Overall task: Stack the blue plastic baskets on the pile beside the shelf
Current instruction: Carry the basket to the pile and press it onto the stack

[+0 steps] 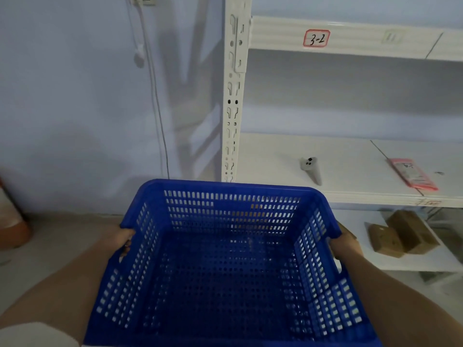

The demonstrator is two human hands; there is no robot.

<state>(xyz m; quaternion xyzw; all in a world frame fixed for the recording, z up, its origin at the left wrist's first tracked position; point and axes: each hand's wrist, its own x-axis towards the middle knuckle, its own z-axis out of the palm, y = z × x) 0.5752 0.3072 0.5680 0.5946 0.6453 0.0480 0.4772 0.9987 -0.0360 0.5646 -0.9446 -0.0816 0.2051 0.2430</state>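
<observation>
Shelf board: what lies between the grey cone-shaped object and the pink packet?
Nothing. In the head view, the white shelf board is bare between the grey cone-shaped object and the pink packet, except for a panel seam.

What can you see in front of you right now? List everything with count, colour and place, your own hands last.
basket: one, blue, held out in front, empty
shelf: one, white, right of the basket, labelled 3-2
grey tool: one, grey, on the middle shelf board
packet: one, pink, on the middle shelf board, far right
blocks: about three, brown, on the lowest shelf board
cable: one, white, hanging down the wall on the left
orange container: one, orange, on the floor at the left edge, partly out of view
left hand: one, grip on the basket's left rim
right hand: one, grip on the basket's right rim
</observation>
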